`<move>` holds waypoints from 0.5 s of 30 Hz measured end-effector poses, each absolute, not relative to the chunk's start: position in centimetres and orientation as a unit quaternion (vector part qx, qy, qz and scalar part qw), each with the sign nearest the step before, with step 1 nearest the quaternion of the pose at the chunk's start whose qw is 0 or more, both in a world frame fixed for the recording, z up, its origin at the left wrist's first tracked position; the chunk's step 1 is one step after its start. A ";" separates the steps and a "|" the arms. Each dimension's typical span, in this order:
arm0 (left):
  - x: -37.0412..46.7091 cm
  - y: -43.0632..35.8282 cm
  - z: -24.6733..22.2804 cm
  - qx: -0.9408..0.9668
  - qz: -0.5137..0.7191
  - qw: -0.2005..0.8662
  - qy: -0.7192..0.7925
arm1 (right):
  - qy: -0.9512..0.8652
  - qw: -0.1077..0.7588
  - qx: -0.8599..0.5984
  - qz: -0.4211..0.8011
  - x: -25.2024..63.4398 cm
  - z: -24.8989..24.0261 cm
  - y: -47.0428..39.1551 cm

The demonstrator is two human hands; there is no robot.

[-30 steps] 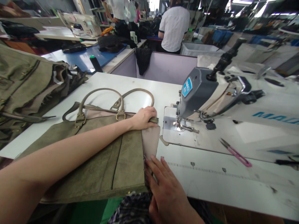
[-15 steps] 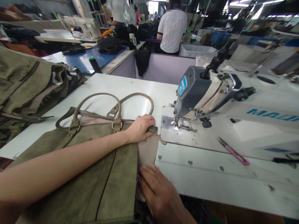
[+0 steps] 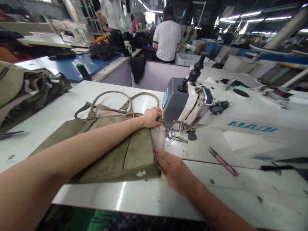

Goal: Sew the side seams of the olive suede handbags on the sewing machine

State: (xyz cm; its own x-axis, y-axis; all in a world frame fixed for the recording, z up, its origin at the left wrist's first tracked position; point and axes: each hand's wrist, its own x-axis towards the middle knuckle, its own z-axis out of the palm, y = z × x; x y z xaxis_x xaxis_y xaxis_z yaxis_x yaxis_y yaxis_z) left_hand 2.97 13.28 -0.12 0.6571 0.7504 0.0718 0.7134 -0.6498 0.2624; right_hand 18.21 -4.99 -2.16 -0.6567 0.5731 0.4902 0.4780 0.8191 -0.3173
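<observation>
An olive-green handbag (image 3: pixel 110 150) with two looped handles lies flat on the white sewing table. My left hand (image 3: pixel 152 117) is closed on its upper right corner, where a short strap end sticks out beside the machine head. My right hand (image 3: pixel 172 166) has its fingers pressed together on the bag's right side edge, lower down; the thumb is hidden. Pale lining (image 3: pixel 158 138) shows between the two hands. The sewing machine's presser foot (image 3: pixel 176 136) stands just right of the lining.
The sewing machine (image 3: pixel 216 115) fills the right side. Pink-handled thread snips (image 3: pixel 225 162) lie on its bed. More olive bag pieces (image 3: pixel 14 96) are heaped at the left, near a dark thread cone (image 3: pixel 83 71). Beyond the partition, a person in a white shirt (image 3: pixel 167 40) faces away.
Both hands have pushed the bag forward along the table, bringing its side edge closer to the presser foot. The bag's bottom edge has come into view. The camera view has turned rightward.
</observation>
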 end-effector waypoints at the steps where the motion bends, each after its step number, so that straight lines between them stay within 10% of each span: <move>1: 3.2 12.8 0.0 0.907 0.076 0.111 0.400 | -0.908 0.297 -0.287 0.074 18.2 -2.2 -5.8; 15: 3.4 9.3 -0.2 0.883 0.126 0.096 0.441 | -0.879 0.329 -0.331 0.101 18.3 -2.8 -8.4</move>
State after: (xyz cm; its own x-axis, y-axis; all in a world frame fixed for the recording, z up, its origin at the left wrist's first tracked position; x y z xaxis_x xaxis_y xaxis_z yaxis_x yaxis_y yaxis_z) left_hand 3.41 9.33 -0.19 0.5783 0.8040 0.1381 0.7554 -0.5917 0.2816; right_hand 18.32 -8.41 -2.78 -0.5650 0.6484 0.5103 0.5151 0.7603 -0.3958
